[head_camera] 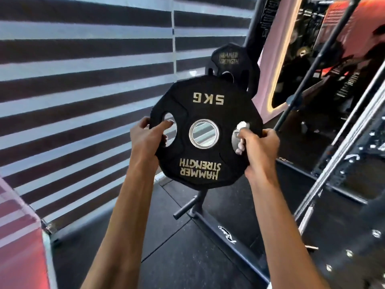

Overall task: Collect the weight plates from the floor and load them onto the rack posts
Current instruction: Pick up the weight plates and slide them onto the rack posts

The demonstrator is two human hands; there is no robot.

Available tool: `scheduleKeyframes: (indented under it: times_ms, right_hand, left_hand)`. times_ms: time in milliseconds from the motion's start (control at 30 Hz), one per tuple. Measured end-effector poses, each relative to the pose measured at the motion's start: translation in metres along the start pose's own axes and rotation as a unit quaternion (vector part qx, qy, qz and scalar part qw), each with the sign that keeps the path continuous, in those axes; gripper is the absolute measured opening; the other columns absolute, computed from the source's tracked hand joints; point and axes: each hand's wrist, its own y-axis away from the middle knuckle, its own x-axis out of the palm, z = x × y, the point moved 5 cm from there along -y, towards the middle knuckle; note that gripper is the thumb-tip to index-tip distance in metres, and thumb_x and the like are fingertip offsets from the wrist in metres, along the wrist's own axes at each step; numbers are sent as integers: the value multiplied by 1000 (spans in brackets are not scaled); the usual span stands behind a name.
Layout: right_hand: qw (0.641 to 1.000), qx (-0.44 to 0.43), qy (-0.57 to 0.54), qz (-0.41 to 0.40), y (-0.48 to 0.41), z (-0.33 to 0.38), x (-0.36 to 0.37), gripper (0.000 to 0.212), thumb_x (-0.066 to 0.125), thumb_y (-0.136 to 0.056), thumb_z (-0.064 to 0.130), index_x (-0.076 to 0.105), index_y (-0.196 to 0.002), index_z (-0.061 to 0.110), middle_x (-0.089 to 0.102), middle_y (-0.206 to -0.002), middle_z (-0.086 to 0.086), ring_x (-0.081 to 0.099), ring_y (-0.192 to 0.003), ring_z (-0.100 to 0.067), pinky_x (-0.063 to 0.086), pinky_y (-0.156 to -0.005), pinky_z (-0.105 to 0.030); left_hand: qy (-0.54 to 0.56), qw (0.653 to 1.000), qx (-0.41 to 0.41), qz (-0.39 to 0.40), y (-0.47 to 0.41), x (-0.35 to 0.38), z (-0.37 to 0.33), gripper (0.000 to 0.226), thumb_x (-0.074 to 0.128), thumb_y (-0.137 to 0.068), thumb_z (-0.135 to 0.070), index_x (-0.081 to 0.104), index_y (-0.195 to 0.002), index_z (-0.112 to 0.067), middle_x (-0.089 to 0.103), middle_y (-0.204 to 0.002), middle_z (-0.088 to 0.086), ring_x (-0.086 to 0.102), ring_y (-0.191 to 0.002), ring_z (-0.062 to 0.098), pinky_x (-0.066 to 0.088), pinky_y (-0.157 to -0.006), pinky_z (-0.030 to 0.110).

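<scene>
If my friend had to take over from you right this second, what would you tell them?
Hands: the left hand grips the 5 kg plate through one grip hole, and the right hand grips it through the other.
Plate: held upright in the air in front of the rack.
Done: a Hammer Strength plate already sits on an upper post.
Left: slide this one onto a post; the lower post is bare. No floor plates are in view.

L hand (145,135), R hand (259,146), fingers (166,124) curled
</scene>
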Motion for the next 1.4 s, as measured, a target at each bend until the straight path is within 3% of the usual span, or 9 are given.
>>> scheduleKeyframes:
  times_ms: [100, 233, 333, 567, 700, 967, 1167, 1300, 1400]
  right_hand:
    - [1000, -25, 4, -3, -37, -1, 30, 36, 72, -70, 11, 54, -100, 4, 60, -69, -9, 54, -47, -13, 44, -49, -28]
    - [999, -38, -1, -6, -76, 1, 58, 43, 71, -56, 18, 52, -94, 7, 61, -79, -13, 58, -61, -21, 46, -56, -34]
    - [998, -58, 28, -14, -98, 6, 76, 48, 69, -48, 22, 50, -89, 8, 59, -78, -16, 56, -61, -24, 45, -56, -34]
    - [993, -96, 11, -73, -119, 0, 105, 31, 69, -68, 7, 45, -87, 11, 56, -63, -5, 51, -44, -14, 40, -45, -26]
    - [987, -108, 9, -122, -121, -2, 118, 32, 68, -67, 5, 43, -86, 12, 51, -54, -1, 44, -42, -17, 37, -44, -27]
    - [967, -137, 36, -212, -123, -6, 141, 30, 65, -68, 8, 43, -87, 10, 52, -62, -5, 44, -44, -15, 36, -41, -25]
    - [962, -144, 35, -231, -135, -11, 136, 29, 62, -66, 11, 46, -90, 9, 47, -60, -3, 41, -44, -15, 34, -44, -27]
    - [950, -176, 45, -252, -142, -17, 134, 18, 59, -70, 14, 46, -82, 15, 53, -66, -2, 47, -54, -15, 40, -52, -30]
    - [941, -216, 57, -254, -146, -20, 135, 16, 56, -71, 11, 44, -79, 17, 52, -66, 3, 48, -57, -9, 43, -58, -27]
  left_hand:
    - [1, 1000, 12, 3, -47, 14, -5, 20, 77, -81, -8, 62, -83, -22, 59, -68, 3, 50, -55, 13, 46, -55, 27]
    - [16, 1000, 10, 16, -97, 34, -11, 20, 77, -80, -9, 63, -83, -22, 59, -69, 3, 51, -58, 14, 47, -57, 30]
    - [24, 999, 15, 27, -127, 44, -9, 23, 75, -81, -7, 61, -81, -24, 60, -72, 3, 51, -59, 14, 46, -58, 28]
    - [40, 996, 12, 83, -192, 56, -2, 18, 73, -82, -5, 60, -85, -18, 55, -71, 5, 48, -52, 12, 44, -52, 26]
    - [64, 989, 7, 131, -226, 63, 0, 17, 74, -80, -3, 64, -90, -12, 55, -65, 3, 46, -48, 11, 42, -48, 26]
    - [71, 974, -5, 217, -270, 77, -6, 24, 73, -82, -4, 59, -83, -23, 58, -73, 3, 49, -56, 10, 46, -59, 28]
    - [47, 963, 71, 257, -286, 102, -2, 19, 69, -86, -11, 60, -84, -28, 66, -82, -8, 60, -61, 1, 48, -56, 17]
    - [14, 952, 99, 289, -304, 125, 6, 11, 68, -87, -16, 62, -81, -24, 59, -66, -12, 52, -54, 1, 45, -55, 20]
    - [-38, 943, 99, 315, -320, 146, 14, 27, 62, -90, -15, 54, -65, -21, 49, -58, -8, 46, -50, 4, 40, -50, 19]
